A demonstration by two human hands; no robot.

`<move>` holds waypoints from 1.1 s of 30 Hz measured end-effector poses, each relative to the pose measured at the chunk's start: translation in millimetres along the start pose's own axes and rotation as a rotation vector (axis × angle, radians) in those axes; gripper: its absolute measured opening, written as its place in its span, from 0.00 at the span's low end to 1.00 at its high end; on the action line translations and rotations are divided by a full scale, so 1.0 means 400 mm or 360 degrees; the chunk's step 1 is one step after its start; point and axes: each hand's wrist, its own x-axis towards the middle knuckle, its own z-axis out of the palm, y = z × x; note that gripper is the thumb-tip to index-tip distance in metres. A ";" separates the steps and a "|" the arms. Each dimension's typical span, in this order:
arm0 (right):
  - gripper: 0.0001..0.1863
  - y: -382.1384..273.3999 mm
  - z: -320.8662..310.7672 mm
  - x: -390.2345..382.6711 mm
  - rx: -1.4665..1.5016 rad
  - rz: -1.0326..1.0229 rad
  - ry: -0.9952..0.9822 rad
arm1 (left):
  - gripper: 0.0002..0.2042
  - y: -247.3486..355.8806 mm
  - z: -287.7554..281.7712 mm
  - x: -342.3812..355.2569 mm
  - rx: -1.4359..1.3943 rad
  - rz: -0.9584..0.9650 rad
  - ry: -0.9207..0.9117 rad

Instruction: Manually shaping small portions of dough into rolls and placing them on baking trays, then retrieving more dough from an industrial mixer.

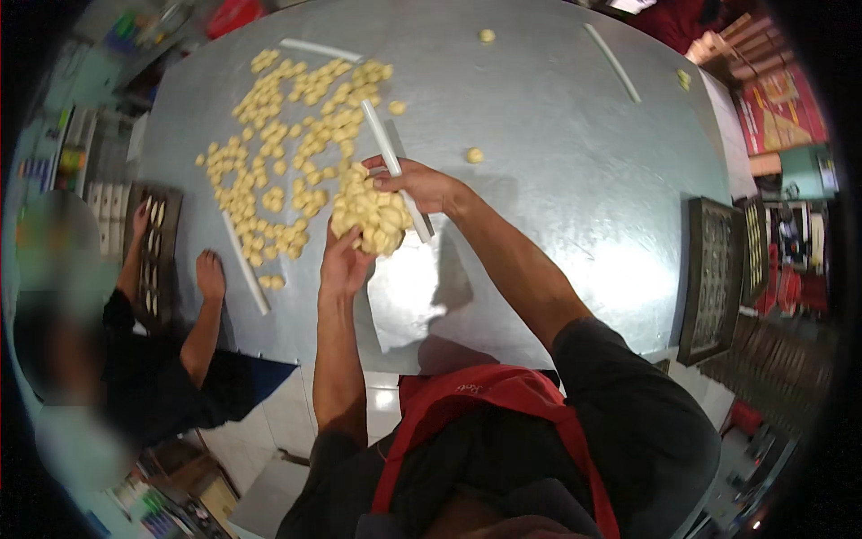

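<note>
A clump of small pale-yellow dough balls [375, 216] is gathered between my two hands above the metal table [575, 153]. My left hand [346, 259] cups it from the near left, fingers curled against the dough. On the far right side, my right hand [420, 186] is closed round a slim white rolling pin [382, 135], its thumb and fingers beside the clump. The pin slants from far left to near right. Many more dough balls [269, 135] lie scattered over the table to the left. Parts of both hands are hidden by the dough.
More white rods lie on the table: one at left [244, 262], one at the back [321, 49], another at far right [612, 63]. Single dough balls [474, 155] sit apart. A co-worker's hand [210, 274] rests at the left edge, near a dark tray [167, 256]. Another tray [696, 278] stands right.
</note>
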 end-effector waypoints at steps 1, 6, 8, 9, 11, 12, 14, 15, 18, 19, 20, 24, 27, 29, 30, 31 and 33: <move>0.30 -0.036 0.000 -0.078 -0.0057 -0.0147 -0.0019 | 0.35 -0.002 0.057 -0.031 0.0051 0.0040 -0.0126; 0.34 -0.334 -0.149 -0.563 -0.0216 -0.0813 0.0115 | 0.40 -0.084 0.464 -0.020 0.0187 0.0201 -0.0904; 0.34 -0.420 -0.236 -0.706 -0.0203 -0.1083 0.0326 | 0.42 -0.129 0.604 0.060 0.0204 0.0143 -0.1110; 0.34 -0.456 -0.306 -0.780 -0.0226 -0.1154 0.0436 | 0.41 -0.162 0.676 0.116 0.0227 0.0046 -0.1164; 0.35 -0.492 -0.463 -0.923 -0.0159 -0.1186 0.0762 | 0.39 -0.242 0.819 0.263 0.0489 -0.0157 -0.1059; 0.34 -0.484 -0.591 -1.000 -0.0133 -0.1114 0.1017 | 0.38 -0.309 0.879 0.344 0.0727 -0.0272 -0.0913; 0.31 -0.378 -0.772 -1.144 -0.0368 -0.0783 0.1684 | 0.36 -0.461 0.948 0.431 0.1796 0.0047 0.0019; 0.30 -0.318 -0.815 -1.172 -0.0670 -0.0512 0.2020 | 0.37 -0.500 0.877 0.483 0.2204 0.0320 0.0194; 0.17 -0.055 -0.915 -1.209 -0.0522 -0.0547 0.1845 | 0.38 -0.509 0.571 0.510 0.2484 0.0661 0.0153; 0.20 0.037 -0.909 -1.263 -0.0829 -0.0528 0.1940 | 0.39 -0.527 0.542 0.462 0.2545 0.0670 0.0127; 0.24 0.095 -0.850 -1.282 -0.0602 -0.0475 0.2027 | 0.40 -0.522 0.509 0.403 0.2616 0.0694 0.0124; 0.39 0.216 -0.624 -1.316 -0.0152 -0.0574 0.1786 | 0.40 -0.361 0.295 0.209 0.3411 0.1198 0.1578; 0.40 0.278 -0.558 -1.290 -0.0057 -0.0574 0.1767 | 0.28 -0.338 0.202 0.154 0.3170 0.0776 0.1519; 0.40 0.310 -0.527 -1.269 -0.0120 -0.0612 0.1881 | 0.23 -0.347 0.164 0.159 0.3058 0.0735 0.1238; 0.40 0.292 -0.505 -1.259 -0.0126 -0.0597 0.1875 | 0.18 -0.330 0.166 0.174 0.2935 0.0712 0.0927; 0.39 0.249 -0.480 -1.237 -0.0151 -0.0531 0.1789 | 0.14 -0.306 0.138 0.208 0.2708 0.1100 0.0901; 0.36 0.195 -0.437 -1.190 -0.0177 -0.0435 0.1708 | 0.10 -0.267 0.144 0.284 0.2214 0.1559 0.0667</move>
